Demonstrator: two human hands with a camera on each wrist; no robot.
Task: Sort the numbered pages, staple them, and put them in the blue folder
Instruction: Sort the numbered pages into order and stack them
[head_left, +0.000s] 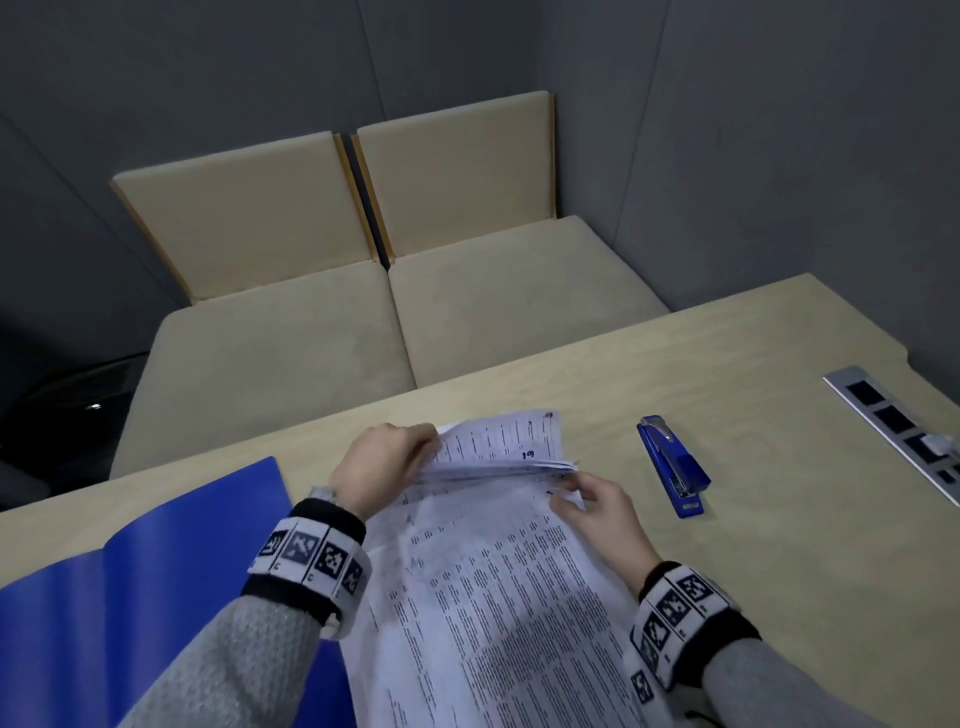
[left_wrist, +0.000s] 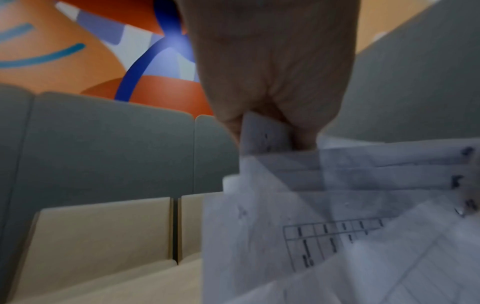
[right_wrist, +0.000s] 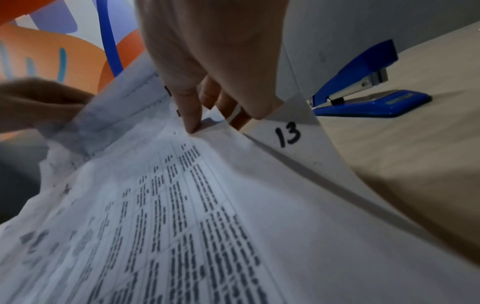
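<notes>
The numbered pages (head_left: 498, 571) lie in a loose stack near the front edge of the table (head_left: 753, 364), between the two hands. The left hand (head_left: 387, 462) grasps the far left part of the upper sheets and holds them lifted, so they fan open; a handwritten 19 shows on one of them. The right hand (head_left: 602, 512) pinches the far right corner of a lower sheet with its fingertips (right_wrist: 193, 125), and the page just under it carries a handwritten 13. The blue folder (head_left: 156, 571) lies open at the front left corner of the table, touching the pages. The blue stapler (head_left: 675, 465) rests near the right hand, apart from the paper. A metal socket strip (head_left: 893, 426) sits at the right edge. Behind the table stand two beige seats (head_left: 363, 312) against grey walls (head_left: 727, 130).
</notes>
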